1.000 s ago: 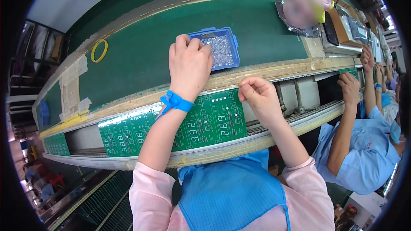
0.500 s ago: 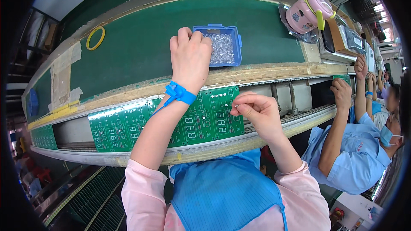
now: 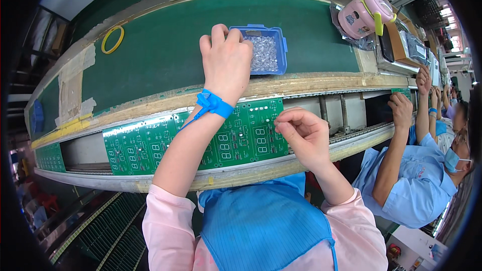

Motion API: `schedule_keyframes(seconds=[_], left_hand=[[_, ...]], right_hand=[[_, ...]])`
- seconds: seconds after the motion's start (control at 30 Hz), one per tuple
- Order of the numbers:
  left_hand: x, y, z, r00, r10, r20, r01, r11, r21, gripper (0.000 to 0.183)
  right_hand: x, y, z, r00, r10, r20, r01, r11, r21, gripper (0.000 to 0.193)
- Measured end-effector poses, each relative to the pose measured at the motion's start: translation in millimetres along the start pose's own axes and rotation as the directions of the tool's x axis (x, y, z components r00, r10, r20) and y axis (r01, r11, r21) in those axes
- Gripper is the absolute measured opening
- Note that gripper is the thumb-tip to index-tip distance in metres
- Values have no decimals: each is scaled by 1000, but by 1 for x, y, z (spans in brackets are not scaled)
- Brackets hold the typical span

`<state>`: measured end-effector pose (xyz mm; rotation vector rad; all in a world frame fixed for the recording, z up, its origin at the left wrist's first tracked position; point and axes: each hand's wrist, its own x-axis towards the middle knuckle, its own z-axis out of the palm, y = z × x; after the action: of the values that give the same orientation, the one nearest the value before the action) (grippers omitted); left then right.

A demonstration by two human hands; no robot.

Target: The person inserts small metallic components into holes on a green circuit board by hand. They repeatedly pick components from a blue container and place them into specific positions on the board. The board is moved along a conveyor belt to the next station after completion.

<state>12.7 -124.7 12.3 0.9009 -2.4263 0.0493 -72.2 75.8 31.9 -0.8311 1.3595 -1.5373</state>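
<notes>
At the upper left of the frame a yellow ring [image 3: 112, 39] lies flat on the matte green belt [image 3: 165, 45] of the bench, with strips of tan tape [image 3: 70, 78] stuck to the belt's edge below it. Lower, a long green board [image 3: 150, 143] sits in the metal channel between the wooden rail [image 3: 311, 84] and the near lip; it is flat and rectangular, printed with white outlines and rows of boxed digit shapes.

The left hand [image 3: 227, 60] reaches up across the rail, a blue strap [image 3: 213, 104] with a thin cord round its wrist. Its fingers curl down over the left rim of a blue tray [image 3: 277, 35], a shallow rectangular plastic box at top centre holding a heap of small clear glinting parts [image 3: 265, 52]. Whether this grip has closed on any part cannot be told; the fingertips are hidden.

The right hand [image 3: 304, 135] hangs over the board's right end, fingers pinched together, touching or just above it. What they pinch is too small to tell.

At the upper right stands a pink bottle [image 3: 362, 15] with a yellow-green strap. A co-worker [image 3: 416, 190] in a light blue shirt fills the right edge.
</notes>
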Motion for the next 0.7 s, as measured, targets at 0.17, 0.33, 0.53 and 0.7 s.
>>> schedule_keyframes(seconds=[0.17,0.33,0.53,0.7], left_hand=[[1,-6,-4,997,54,-58,-63,982,-178,6],[-6,-12,-15,999,30,-15,-33,914,-405,10],[-21,-13,-40,999,19,-32,-32,885,-464,17],[-51,-5,-65,979,-159,126,203,757,-621,13]], right_hand=[[2,1,-1,997,-42,59,45,998,-47,11],[2,2,-3,990,-72,121,73,997,3,14],[2,2,-5,984,-106,146,97,993,70,16],[3,4,-5,982,-120,147,116,993,34,16]])
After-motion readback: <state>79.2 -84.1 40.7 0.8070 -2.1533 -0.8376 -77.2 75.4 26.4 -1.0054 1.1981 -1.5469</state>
